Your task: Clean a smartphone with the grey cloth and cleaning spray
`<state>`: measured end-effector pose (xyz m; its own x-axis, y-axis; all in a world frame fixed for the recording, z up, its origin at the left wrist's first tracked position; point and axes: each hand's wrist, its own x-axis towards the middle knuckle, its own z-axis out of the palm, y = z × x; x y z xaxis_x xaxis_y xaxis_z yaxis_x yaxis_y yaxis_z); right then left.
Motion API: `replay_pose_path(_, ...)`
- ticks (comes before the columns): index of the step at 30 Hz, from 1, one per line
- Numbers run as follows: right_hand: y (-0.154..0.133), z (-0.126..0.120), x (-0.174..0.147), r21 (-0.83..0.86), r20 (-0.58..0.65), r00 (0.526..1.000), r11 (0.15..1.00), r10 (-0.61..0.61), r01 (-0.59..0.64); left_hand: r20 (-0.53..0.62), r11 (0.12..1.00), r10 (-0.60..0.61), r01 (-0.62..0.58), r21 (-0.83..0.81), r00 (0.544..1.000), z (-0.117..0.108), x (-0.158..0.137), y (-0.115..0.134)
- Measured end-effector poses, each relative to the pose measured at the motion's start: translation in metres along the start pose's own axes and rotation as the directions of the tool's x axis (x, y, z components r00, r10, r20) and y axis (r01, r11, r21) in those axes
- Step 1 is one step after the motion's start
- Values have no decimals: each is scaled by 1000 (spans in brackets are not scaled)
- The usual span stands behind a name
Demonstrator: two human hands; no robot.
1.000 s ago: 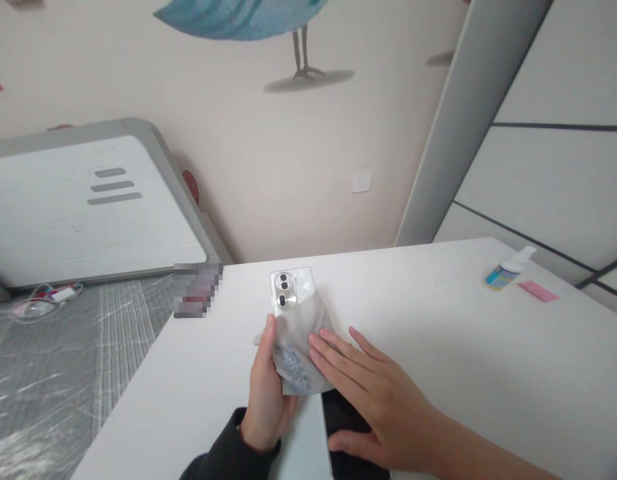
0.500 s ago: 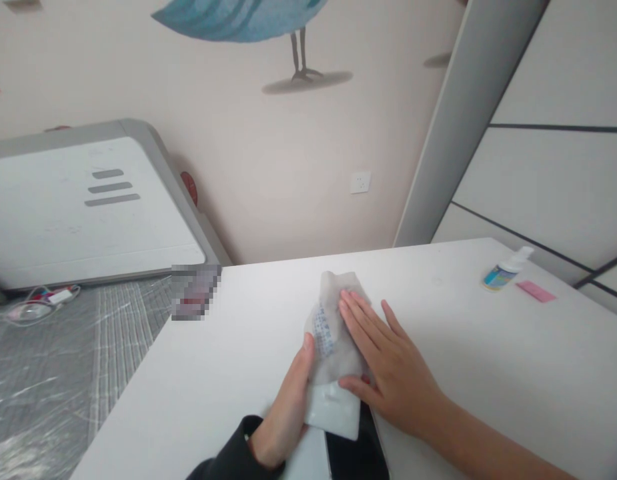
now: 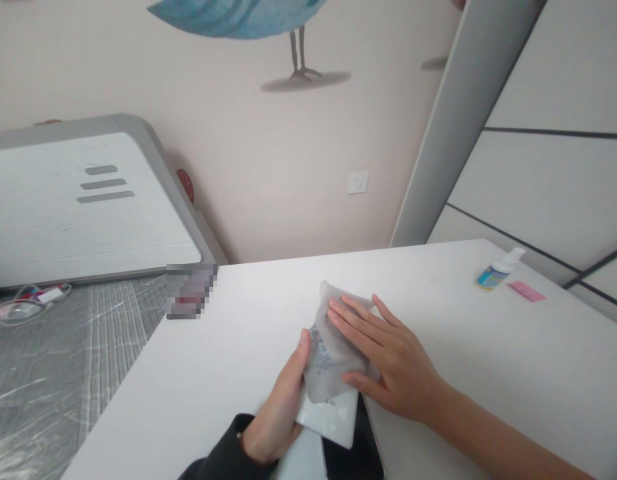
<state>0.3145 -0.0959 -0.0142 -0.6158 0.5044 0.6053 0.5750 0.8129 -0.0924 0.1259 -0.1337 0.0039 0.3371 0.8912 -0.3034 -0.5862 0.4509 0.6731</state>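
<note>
Cloth [image 3: 333,353] lies flat beneath right hand's [image 3: 388,363] fingers [image 3: 348,320].

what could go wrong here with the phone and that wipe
1. The white phone lies partly on a black phone near the table's front edge; pressure from the right hand might make it slide or scratch the one beneath.
2. Only the left hand steadies its side, so a hard stroke could twist it loose.
3. The wipe hides the far end of the white phone, so dirt trapped there could go unnoticed.
</note>
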Motion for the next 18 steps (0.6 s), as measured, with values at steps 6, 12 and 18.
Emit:
replay_pose_path(6, 4, -2, -1, 55, 28, 994, 993, -106, 104, -34, 999, -34, 35, 35, 999, -3, 0, 1)
replay_pose_path(12, 4, -5, 1, 33, 0, 994, 993, -110, 110, -7, 998, -27, 28, 61, 1000, 0, -1, 3)
replay_pose_path(18, 7, -5, 1, 25, 8, 994, 994, -107, 107, 36, 997, -59, 58, 47, 998, 0, -2, 4)
